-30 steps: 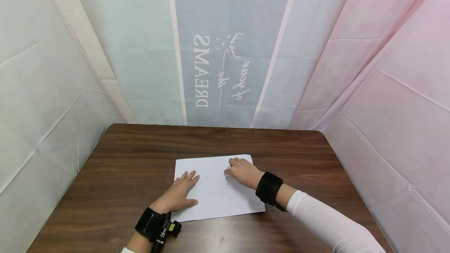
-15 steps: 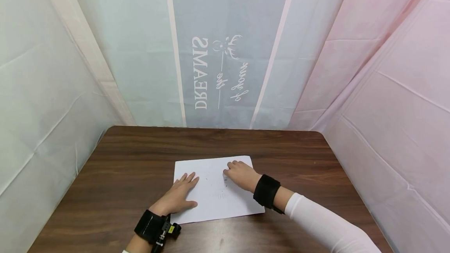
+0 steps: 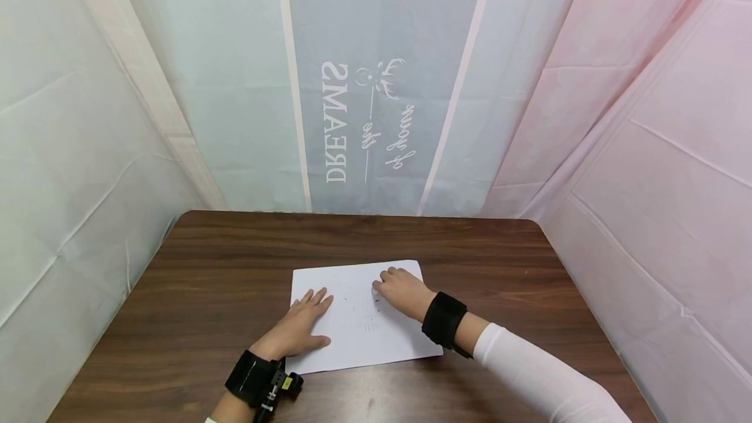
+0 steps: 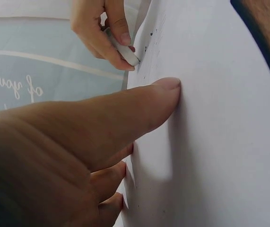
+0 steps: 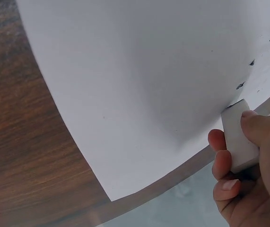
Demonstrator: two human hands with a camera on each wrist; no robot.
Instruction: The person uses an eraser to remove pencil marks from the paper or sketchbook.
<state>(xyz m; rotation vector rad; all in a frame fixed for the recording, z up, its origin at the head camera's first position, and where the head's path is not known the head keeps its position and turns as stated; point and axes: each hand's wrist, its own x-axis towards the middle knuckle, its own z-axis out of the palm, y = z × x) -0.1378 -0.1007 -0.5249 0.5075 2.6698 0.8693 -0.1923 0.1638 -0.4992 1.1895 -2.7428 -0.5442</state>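
Note:
A white sheet of paper [image 3: 364,344] lies on the table, with faint pencil marks and dark eraser crumbs near its middle. My right hand [image 3: 404,292] pinches a white eraser [image 5: 239,137] between thumb and fingers; in the right wrist view its darkened end meets the paper. The head view hides most of the eraser behind the hand, while the left wrist view shows the eraser [image 4: 123,47] from the side. On the paper's left part, my left hand [image 3: 296,328] rests flat, fingers spread and thumb apart, pressing the sheet.
The brown wooden table [image 3: 499,266] reaches out on all sides of the paper. Behind it hangs a pale curtain [image 3: 376,31] with printed lettering, and fabric walls close in both sides. Black bands [image 3: 444,324] with cameras circle the wrists.
The head view has shifted slightly. My right hand has shifted very slightly left over the paper, still holding the eraser; my left hand stays in place.

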